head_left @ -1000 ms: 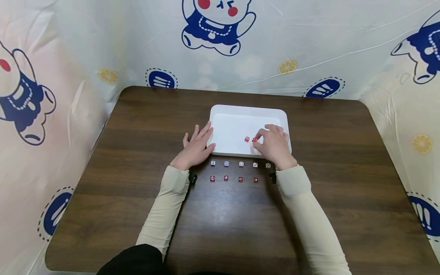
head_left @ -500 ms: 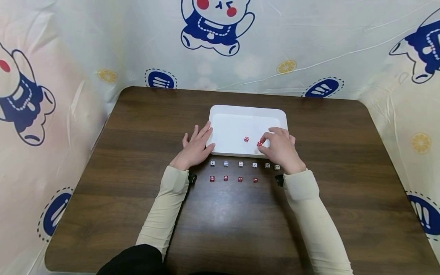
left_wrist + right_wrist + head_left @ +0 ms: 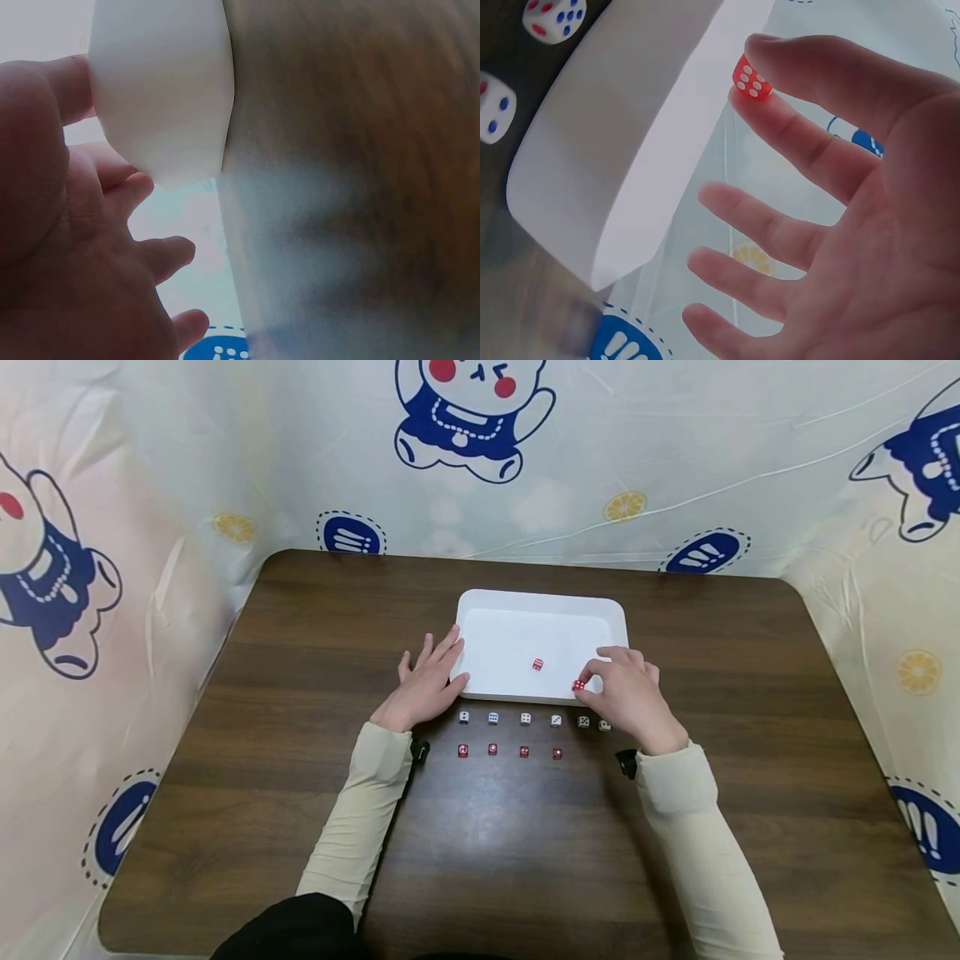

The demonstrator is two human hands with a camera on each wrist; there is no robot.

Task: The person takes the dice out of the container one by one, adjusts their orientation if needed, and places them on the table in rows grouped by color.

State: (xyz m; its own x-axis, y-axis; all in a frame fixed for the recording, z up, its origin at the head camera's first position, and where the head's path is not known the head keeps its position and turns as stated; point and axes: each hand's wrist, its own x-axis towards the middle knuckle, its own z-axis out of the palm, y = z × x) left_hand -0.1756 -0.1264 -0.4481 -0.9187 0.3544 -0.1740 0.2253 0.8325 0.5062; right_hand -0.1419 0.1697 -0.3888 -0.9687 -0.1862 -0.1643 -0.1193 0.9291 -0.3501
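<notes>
My right hand [image 3: 632,695] pinches a red die [image 3: 751,78] between thumb and index finger, over the near right part of a white tray [image 3: 498,639]. In the right wrist view its other fingers are spread and the die's white pips show. A second red die [image 3: 537,665] lies inside the tray, right of its middle. My left hand [image 3: 424,687] rests against the tray's left side, fingers extended. Seen from the left wrist, the thumb and fingertips touch the tray's wall [image 3: 169,90].
On the brown table [image 3: 337,610], a row of several white dice [image 3: 526,718] runs along the tray's near edge. Closer to the person lies a row of several red dice [image 3: 524,751]. A printed curtain [image 3: 570,485] surrounds the table's back and sides.
The right hand has moved right and toward the person with the pinched red die, uncovering the rightmost white die. The left hand and the tray have stayed put.
</notes>
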